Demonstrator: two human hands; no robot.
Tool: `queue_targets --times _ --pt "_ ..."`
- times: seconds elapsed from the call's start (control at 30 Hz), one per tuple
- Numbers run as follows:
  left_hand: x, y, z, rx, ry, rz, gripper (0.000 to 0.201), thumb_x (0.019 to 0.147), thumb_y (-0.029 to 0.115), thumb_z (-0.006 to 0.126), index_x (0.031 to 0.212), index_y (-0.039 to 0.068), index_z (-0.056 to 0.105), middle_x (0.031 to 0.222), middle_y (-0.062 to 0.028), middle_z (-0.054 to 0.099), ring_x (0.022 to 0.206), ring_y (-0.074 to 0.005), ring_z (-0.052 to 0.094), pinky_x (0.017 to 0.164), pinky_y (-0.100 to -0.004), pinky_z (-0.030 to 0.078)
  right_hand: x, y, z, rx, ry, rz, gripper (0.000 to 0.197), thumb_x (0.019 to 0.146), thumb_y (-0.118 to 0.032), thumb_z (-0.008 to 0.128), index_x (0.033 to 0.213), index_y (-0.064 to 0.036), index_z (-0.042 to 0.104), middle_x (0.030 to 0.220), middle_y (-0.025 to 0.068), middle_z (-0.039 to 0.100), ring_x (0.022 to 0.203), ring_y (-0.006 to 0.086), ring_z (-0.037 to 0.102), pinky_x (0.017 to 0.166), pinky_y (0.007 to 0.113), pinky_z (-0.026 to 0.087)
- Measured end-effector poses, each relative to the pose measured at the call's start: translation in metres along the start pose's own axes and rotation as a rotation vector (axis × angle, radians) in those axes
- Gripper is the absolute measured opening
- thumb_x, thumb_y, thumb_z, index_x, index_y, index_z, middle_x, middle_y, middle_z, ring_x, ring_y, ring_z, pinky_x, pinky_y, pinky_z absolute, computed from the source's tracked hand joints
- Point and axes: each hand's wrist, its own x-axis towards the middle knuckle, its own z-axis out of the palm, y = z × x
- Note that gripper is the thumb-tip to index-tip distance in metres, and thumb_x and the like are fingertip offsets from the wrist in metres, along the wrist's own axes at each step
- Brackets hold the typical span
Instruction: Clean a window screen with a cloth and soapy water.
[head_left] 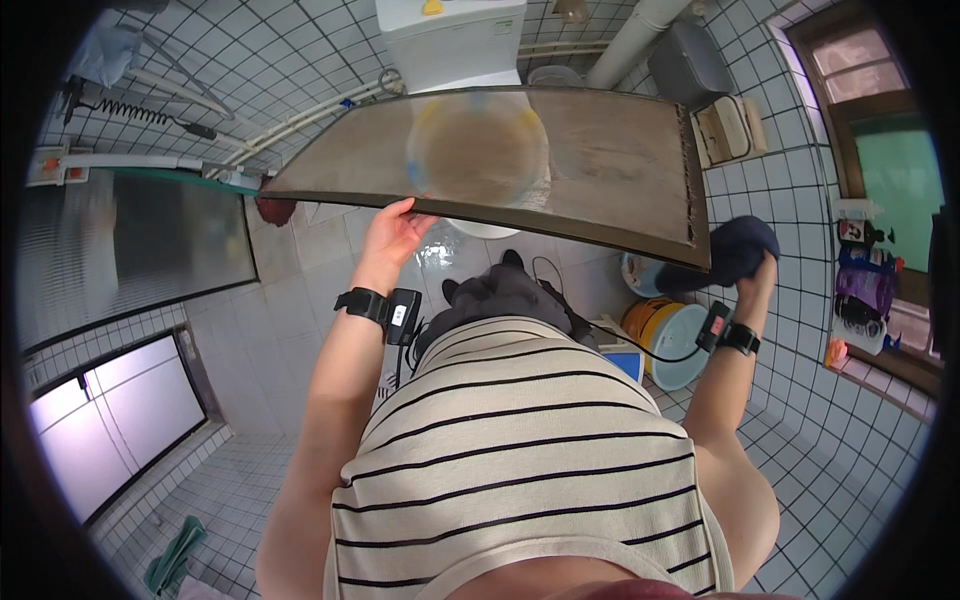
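A large mesh window screen (620, 150) with a thin brown frame is tilted in front of me. Its mesh looks dusty, and loose mesh frays along the right edge. My left hand (395, 238) grips the near edge of the frame, thumb over the rim and fingers bent below it. Bunched in my right hand (757, 285) is a dark navy cloth (735, 250), beside the near right corner of the frame. The cloth covers most of that hand's fingers; whether it touches the frame I cannot tell.
Behind the screen stands a white toilet (450, 45), blurred through the mesh. A yellow bucket (650, 322) and light-blue basin (682, 345) sit on the tiled floor at right. Bottles (865, 285) line the right window ledge. A frosted glass panel (150, 250) stands at left.
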Motion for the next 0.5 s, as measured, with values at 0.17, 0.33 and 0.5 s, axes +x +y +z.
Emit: queue_targets --times 0.17,0.33,0.5 --pt "0.010 -0.018 -0.011 -0.040 0.050 -0.022 0.011 0.077 0.000 0.051 0.088 -0.002 0.051 0.099 -0.0180 0.056 0.094 -0.0326 0.055 0.086 -0.0470 0.046 -0.008 -0.036 -0.006 0.058 -0.039 -0.058 0.034 0.088 -0.023 0.039 0.111 0.0001 0.049 0.112 0.0150 0.054 0.102 0.0292 0.053 0.090 0.043 0.043" --pt "0.010 -0.034 -0.015 -0.036 -0.072 -0.091 0.008 0.078 0.001 0.052 0.086 0.000 0.052 0.092 -0.0159 0.059 0.094 -0.0303 0.056 0.083 -0.0433 0.048 -0.048 -0.081 0.038 0.120 -0.129 -0.252 0.031 0.085 -0.016 0.044 0.108 0.0026 0.051 0.111 0.0151 0.055 0.101 0.0288 0.053 0.091 0.042 0.042" --pt "0.009 -0.044 -0.002 0.047 -0.103 -0.092 0.019 0.082 0.002 0.048 0.099 -0.003 0.051 0.102 -0.0206 0.057 0.097 -0.0321 0.057 0.083 -0.0437 0.048 -0.056 -0.122 0.085 0.053 -0.454 -0.277 0.028 0.082 -0.009 0.052 0.107 0.0039 0.052 0.108 0.0165 0.056 0.101 0.0275 0.054 0.091 0.038 0.042"
